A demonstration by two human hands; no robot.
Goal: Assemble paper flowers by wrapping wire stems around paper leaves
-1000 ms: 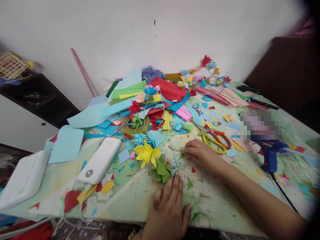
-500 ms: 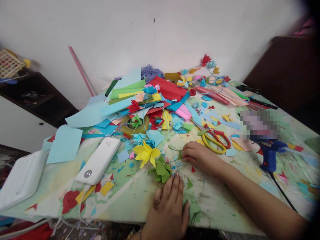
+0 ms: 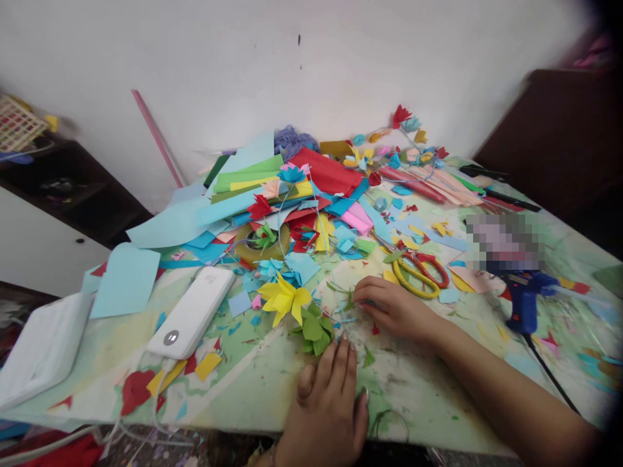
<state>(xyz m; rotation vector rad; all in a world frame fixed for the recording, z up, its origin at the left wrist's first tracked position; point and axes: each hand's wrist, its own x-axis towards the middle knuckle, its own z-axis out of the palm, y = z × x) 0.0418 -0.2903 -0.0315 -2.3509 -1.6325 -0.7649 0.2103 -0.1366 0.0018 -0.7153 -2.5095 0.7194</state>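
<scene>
My left hand [image 3: 324, 395] lies flat at the table's front, fingers stretched forward and thumb out to the side. Its fingertips are at a thin light-blue string [image 3: 346, 320], beside a cluster of green paper leaves [image 3: 315, 329]. A yellow paper flower [image 3: 285, 299] adjoins those leaves. From the right comes my right hand [image 3: 396, 308], low over the table, its fingers loosely bent. Its fingertips are close to a small green paper leaf [image 3: 349, 301] by the string; whether they touch it I cannot tell. Scissors with yellow and red handles [image 3: 418, 279] lie just beyond this hand.
A blue glue gun [image 3: 523, 301] with a black cord stands at the right. Folded coloured paper [image 3: 324, 170] and a tape roll [image 3: 250, 246] are heaped at the back. A white power bank [image 3: 195, 311] with a cable lies left. Paper scraps cover much of the table.
Both hands hold almost the same place. The string by the fingertips has shifted slightly; the flower and leaves look unmoved.
</scene>
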